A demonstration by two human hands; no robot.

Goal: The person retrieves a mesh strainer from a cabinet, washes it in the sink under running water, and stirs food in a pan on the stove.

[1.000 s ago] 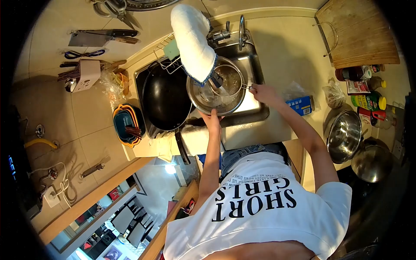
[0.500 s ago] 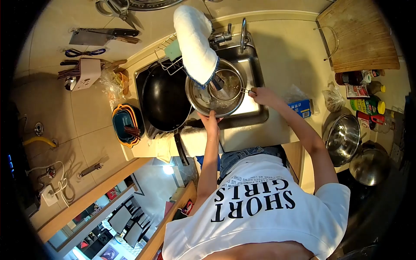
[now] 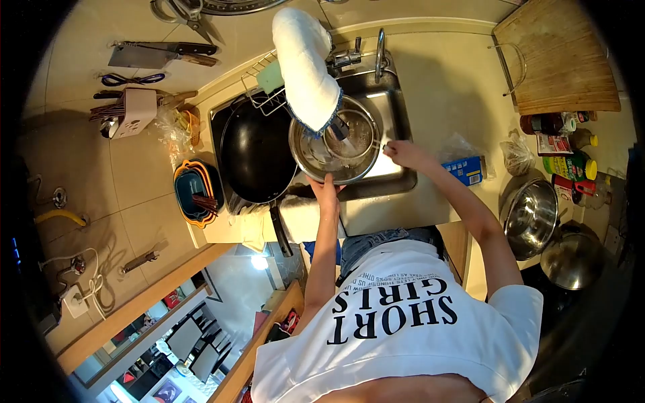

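Over the right basin of the sink [image 3: 403,121] is a metal bowl [image 3: 308,161] with liquid in it. My left hand [image 3: 326,190] grips its near rim. A round strainer [image 3: 363,134] sits inside the bowl's mouth, and my right hand [image 3: 400,154] is closed on the end of its handle. The faucet's dark nozzle [image 3: 339,127] points down over the strainer, with water coming out. A white cloth [image 3: 302,67] hangs above and hides part of the bowl.
A black wok [image 3: 255,154] fills the left basin, its handle toward my body. Stacked baskets [image 3: 195,191] stand left. A blue box [image 3: 465,170], a steel bowl [image 3: 532,218], bottles [image 3: 571,164] and a cutting board [image 3: 557,60] are on the right.
The strainer and my right hand have shifted slightly; my right hand is a little lower and nearer the bowl. My left hand still holds the rim.
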